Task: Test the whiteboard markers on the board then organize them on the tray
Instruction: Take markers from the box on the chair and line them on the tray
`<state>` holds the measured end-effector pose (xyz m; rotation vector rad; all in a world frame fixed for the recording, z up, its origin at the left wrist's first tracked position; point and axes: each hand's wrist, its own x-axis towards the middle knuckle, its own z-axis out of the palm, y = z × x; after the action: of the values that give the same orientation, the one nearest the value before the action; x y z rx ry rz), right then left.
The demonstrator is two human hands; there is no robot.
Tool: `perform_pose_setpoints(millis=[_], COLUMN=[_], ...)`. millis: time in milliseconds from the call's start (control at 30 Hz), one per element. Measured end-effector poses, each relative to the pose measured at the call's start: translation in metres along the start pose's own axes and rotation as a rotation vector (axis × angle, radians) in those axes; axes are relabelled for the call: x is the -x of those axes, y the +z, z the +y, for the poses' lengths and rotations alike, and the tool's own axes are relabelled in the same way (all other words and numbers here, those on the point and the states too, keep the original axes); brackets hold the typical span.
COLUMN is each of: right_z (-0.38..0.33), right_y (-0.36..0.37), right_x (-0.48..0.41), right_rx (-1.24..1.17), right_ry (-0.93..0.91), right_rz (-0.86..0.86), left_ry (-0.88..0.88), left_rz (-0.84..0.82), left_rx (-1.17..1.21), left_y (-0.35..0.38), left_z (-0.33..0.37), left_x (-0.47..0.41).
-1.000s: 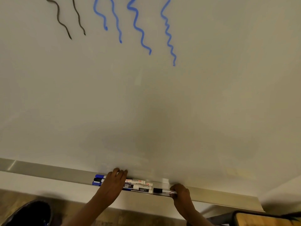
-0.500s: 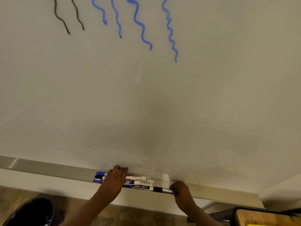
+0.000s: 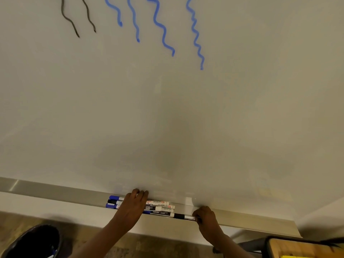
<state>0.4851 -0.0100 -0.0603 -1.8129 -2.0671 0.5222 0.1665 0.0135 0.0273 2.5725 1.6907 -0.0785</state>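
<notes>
Organizing step, by the look of it: six squiggles, black [image 3: 69,21] and blue [image 3: 162,28], already up on the whiteboard [image 3: 186,108]. Left hand [image 3: 133,206] laid flat and open over the bunched markers [image 3: 158,205] in the tray [image 3: 55,191] under the board. Right hand [image 3: 205,216] pinched shut on the right end of the nearest marker [image 3: 168,214]. Next, probably: sliding that marker left, flush and parallel with the rest.

markers [image 3: 158,208] in tray [image 3: 55,192] below board [image 3: 167,108]
</notes>
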Motion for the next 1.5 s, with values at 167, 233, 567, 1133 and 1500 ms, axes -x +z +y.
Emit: perform_pose_setpoints(millis=[167, 233, 567, 1133, 1500], right_z=[-0.010, -0.021, -0.079, -0.064, -0.077], right_y=[-0.009, -0.012, -0.018, -0.034, -0.048], right_x=[0.004, 0.006, -0.002, -0.002, 0.001], right_rx=[0.013, -0.060, -0.174, -0.097, -0.026], right_ry=[-0.034, -0.106, -0.394, -0.398, -0.427], right_rz=[0.012, 0.094, 0.193, 0.103, 0.097], left_ry=[0.033, 0.058, 0.257, 0.335, 0.315], left_rz=[0.004, 0.008, 0.152, 0.309, 0.283], left_rx=[-0.008, -0.016, -0.072, -0.026, 0.027], left_y=[-0.001, 0.002, 0.004, 0.003, -0.014], left_z=[0.003, 0.004, 0.031, 0.056, 0.075], left_x=[-0.001, -0.001, 0.000, -0.004, -0.003])
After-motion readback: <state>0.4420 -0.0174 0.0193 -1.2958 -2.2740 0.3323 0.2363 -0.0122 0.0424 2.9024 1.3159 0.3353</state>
